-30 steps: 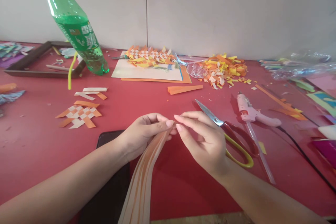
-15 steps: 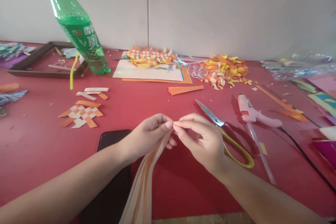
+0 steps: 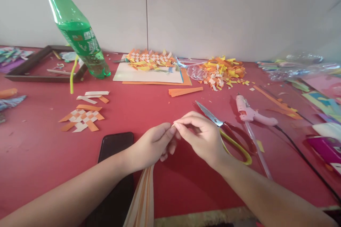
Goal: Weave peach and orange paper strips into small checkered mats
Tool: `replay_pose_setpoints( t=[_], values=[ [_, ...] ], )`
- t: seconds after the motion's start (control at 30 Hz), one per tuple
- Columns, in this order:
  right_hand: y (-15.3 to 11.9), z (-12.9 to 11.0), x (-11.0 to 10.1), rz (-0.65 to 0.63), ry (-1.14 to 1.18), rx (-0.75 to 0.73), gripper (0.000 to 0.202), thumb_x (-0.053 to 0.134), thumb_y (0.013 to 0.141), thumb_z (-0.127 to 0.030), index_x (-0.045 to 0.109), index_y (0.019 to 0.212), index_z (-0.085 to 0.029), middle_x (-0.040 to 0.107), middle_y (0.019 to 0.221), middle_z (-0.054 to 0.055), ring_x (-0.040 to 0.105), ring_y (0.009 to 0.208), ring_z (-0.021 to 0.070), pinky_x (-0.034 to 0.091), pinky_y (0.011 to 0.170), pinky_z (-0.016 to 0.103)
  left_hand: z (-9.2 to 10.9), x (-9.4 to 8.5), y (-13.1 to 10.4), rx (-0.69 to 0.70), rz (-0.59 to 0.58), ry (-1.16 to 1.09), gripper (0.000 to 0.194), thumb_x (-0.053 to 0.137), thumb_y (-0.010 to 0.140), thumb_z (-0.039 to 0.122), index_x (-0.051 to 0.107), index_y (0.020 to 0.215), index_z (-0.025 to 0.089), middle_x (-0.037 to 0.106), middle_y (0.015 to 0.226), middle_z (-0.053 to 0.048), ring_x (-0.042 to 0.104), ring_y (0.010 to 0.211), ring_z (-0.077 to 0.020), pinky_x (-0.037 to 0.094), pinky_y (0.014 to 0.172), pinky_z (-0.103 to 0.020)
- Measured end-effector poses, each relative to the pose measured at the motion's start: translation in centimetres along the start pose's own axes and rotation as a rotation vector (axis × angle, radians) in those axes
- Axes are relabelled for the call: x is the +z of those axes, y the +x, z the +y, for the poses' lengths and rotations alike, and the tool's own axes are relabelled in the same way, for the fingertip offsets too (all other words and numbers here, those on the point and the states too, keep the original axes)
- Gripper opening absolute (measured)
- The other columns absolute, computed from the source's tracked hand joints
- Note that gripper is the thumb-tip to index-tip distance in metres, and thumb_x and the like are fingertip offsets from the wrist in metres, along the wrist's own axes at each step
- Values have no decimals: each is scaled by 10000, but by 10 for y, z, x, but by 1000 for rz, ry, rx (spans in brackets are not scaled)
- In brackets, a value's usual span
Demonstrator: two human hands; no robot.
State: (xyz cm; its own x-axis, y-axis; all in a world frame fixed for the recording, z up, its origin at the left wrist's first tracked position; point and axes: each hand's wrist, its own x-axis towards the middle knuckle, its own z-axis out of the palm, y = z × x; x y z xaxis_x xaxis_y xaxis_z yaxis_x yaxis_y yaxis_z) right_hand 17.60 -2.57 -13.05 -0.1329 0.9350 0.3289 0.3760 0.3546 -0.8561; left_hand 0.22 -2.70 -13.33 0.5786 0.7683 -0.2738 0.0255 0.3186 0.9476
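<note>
A bundle of white and orange paper strips (image 3: 144, 198) hangs down from my left hand (image 3: 156, 140), whose fingers are closed round its upper end. My right hand (image 3: 198, 134) pinches at the top of the bundle, its thumb and fingertips meeting the left thumb. What exactly lies between the right fingertips is too small to make out. Beneath my left forearm is a black phone (image 3: 117, 149). To the left rests a small woven orange-and-white paper piece (image 3: 84, 117). Scissors (image 3: 223, 126) with red and yellow handles lie partly open beside my right hand.
A pink glue gun (image 3: 250, 111) with a cord lies at the right. Orange strips (image 3: 185, 91) lie ahead. Behind them are white paper (image 3: 149, 74), woven pieces (image 3: 150, 58) and a heap of paper scraps (image 3: 226, 69). A green bottle (image 3: 77, 32) stands near a dark frame (image 3: 39, 78).
My left hand has turned and its fingers have curled in lower, covering more of the strips. The right hand keeps its pinch at the top. The whole view has shifted slightly.
</note>
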Motion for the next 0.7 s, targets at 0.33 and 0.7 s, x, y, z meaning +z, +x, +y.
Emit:
replay_pose_setpoints(
  t=[0.33,0.7],
  values=[
    [27,18,-24,105,120,188,161,724,816,-331,741,771,-178,622,638,-5,561,568,119,487,569,265,4,2,1,-60,-47,-38,371,448,976,535,478,811,204,645,655,-14,416,469,-88,458,433,-209],
    [40,23,-53,165,107,380,167,744,774,-332,761,798,-167,567,538,-22,492,526,100,351,505,240,3,-7,4,-148,-311,-283,350,533,951,513,513,816,190,688,637,-31,596,469,-120,497,479,-234]
  ],
)
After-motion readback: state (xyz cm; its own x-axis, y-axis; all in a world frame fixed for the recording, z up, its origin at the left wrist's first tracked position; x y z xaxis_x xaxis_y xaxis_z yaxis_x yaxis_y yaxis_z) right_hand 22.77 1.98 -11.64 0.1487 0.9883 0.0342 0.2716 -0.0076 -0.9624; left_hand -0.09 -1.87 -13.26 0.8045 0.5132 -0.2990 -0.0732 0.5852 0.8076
